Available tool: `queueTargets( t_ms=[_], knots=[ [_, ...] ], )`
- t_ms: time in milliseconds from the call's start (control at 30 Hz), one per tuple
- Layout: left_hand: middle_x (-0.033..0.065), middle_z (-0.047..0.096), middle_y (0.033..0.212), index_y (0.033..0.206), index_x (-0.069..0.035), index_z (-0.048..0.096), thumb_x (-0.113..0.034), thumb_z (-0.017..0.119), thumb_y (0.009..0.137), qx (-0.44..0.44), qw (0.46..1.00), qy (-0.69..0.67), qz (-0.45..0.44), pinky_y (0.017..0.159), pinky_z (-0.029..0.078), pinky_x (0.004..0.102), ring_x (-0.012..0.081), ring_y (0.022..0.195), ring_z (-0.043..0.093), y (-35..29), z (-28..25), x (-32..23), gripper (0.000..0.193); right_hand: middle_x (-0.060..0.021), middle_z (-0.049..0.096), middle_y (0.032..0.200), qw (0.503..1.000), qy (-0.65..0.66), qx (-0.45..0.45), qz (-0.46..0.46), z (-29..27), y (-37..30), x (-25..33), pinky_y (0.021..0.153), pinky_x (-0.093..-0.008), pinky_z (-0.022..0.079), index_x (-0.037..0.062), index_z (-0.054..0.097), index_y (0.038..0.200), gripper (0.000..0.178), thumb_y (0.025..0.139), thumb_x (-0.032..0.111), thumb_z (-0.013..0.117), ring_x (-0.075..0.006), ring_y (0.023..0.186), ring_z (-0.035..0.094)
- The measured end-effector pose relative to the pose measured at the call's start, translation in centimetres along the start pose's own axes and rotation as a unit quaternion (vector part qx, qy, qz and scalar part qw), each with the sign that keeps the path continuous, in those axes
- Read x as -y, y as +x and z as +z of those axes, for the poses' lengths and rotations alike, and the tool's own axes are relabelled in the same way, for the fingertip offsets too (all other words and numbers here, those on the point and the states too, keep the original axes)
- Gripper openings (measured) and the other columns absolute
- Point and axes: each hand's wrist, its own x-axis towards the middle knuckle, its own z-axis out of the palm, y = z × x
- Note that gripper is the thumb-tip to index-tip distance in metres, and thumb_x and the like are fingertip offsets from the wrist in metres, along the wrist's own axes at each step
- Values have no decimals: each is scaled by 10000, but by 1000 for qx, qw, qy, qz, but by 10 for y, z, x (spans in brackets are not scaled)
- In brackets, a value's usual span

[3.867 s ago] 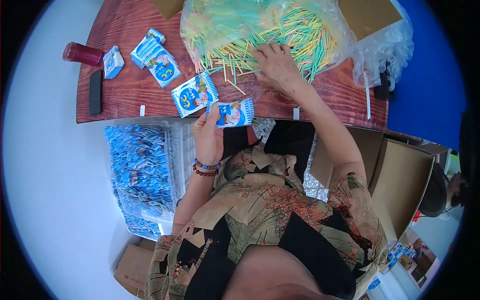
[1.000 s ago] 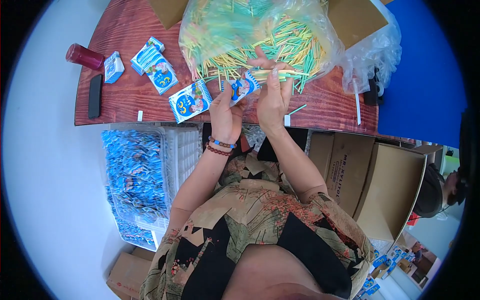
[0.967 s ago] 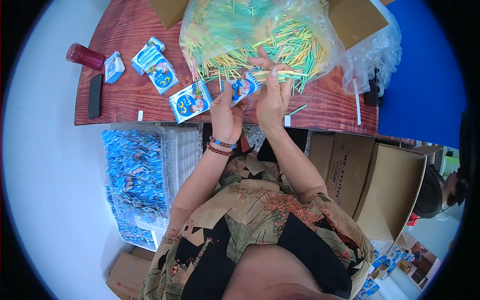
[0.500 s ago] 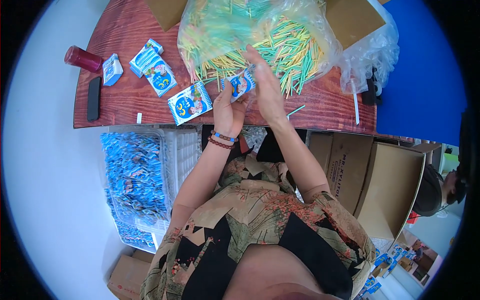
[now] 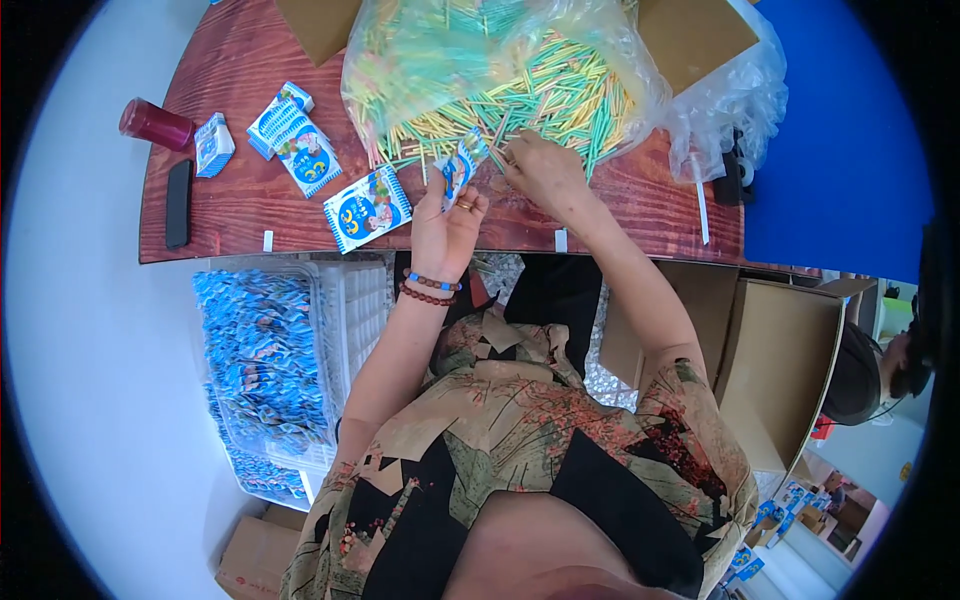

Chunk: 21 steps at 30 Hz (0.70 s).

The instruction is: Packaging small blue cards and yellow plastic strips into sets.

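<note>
Pinching flat blue-and-white plastic sachet [image 5: 460, 170] in left hand [image 5: 443, 228], likely to free right hand [image 5: 550, 178], curled with unclear grip near thin yellow-and-green sticks [image 5: 598, 105].

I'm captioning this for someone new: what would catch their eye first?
Probably the pastel sticks heaped in an open clear bag on the far side of the table. Nearer, the left hand holds a blue-and-white packet, the right hand at the heap's near edge. Many blue packets crowd the left, below the table.
</note>
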Motion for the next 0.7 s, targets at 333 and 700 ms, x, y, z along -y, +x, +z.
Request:
queueTargets(
  t_ms=[333, 700],
  knots=[
    [20, 656, 900, 1021, -73, 623, -313, 604, 941, -6, 999, 26, 30, 744, 477, 309, 131, 765, 580, -11, 8, -10, 254, -187, 633, 851, 999, -23, 42, 22, 15, 11, -11, 687, -427, 517, 1, 604, 885, 194, 757, 133, 670, -358, 813, 645],
    [26, 671, 959, 1054, -64, 623, -286, 570, 963, 14, 999, 34, 31, 746, 466, 300, 131, 817, 595, -11, 8, -7, 246, -30, 661, 847, 790, 593, -147, 53, -67, -5, 50, 740, -240, 471, 0, 657, 929, 65, 876, 29, 635, -98, 771, 604]
  ],
)
